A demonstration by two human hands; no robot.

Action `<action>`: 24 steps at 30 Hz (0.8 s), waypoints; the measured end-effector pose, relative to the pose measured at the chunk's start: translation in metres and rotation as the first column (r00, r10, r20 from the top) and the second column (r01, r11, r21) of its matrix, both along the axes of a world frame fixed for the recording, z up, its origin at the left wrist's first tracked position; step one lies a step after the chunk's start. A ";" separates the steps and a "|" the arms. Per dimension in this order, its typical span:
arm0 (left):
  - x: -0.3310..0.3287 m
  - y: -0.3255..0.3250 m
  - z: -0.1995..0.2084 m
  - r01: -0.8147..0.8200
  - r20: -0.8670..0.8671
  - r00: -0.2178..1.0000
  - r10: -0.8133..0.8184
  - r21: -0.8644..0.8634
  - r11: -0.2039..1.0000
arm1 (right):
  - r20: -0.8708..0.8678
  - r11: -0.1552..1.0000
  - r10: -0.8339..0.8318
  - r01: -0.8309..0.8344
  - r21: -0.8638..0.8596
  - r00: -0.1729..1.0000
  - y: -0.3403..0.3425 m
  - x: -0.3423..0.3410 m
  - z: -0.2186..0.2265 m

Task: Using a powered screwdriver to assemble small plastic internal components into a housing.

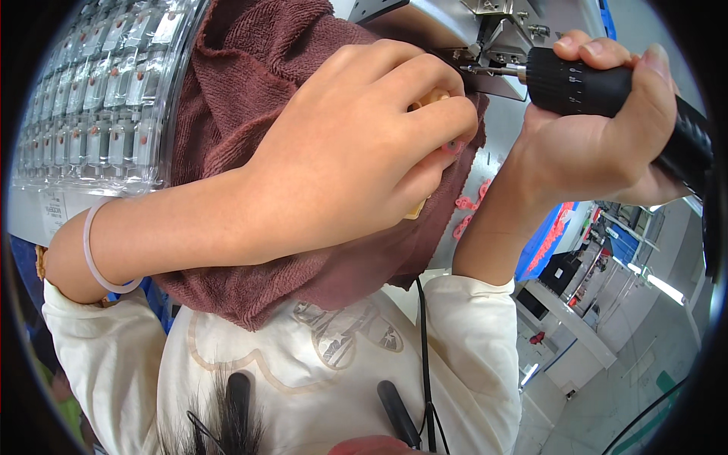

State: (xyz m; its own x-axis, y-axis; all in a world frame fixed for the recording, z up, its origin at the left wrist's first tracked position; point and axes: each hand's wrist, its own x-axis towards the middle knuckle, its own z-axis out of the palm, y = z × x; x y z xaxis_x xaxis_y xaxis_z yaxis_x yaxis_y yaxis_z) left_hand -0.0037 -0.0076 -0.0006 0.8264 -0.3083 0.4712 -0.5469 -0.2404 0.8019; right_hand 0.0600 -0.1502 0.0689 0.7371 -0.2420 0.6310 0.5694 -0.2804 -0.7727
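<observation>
The right hand [599,144] gripped a black electric screwdriver [607,91]; the left hand [356,152] pinched a small tan part [434,97] over brown cloth [250,98]. Clear blister trays [98,98] lay left of the fingers.

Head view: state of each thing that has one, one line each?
Left hand: curled, pinching a small pale part at its fingertips, resting on the cloth.
Right hand: closed around the screwdriver.
Electric screwdriver: held level, bit tip at the metal fixture.
Metal fixture: fixed; contact with the bit partly hidden.
Brown cloth: draped, bunched under the left hand.
Clear tray: filled with rows of small parts.
</observation>
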 end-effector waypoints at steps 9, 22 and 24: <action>0.002 -0.002 0.001 -0.024 0.005 1.000 0.024 0.008 1.000 | 0.162 0.952 0.220 -0.248 0.180 0.962 -0.042 -0.025 0.040; 0.005 0.007 0.017 0.006 0.057 0.998 -0.015 0.157 0.988 | -0.163 0.961 0.272 -0.277 -0.013 0.949 -0.034 -0.048 0.019; 0.004 0.004 0.014 0.002 0.071 0.997 -0.012 0.141 0.990 | -0.167 0.968 0.248 -0.252 -0.006 0.954 -0.032 -0.052 0.018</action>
State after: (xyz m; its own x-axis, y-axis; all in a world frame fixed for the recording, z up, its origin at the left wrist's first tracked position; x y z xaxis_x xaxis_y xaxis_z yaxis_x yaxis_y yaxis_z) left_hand 0.0004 -0.0037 0.0131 0.7899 -0.3813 0.4803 -0.6035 -0.3442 0.7193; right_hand 0.0083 -0.1821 0.0874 0.8655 -0.0217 0.5004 0.4904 -0.1670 -0.8554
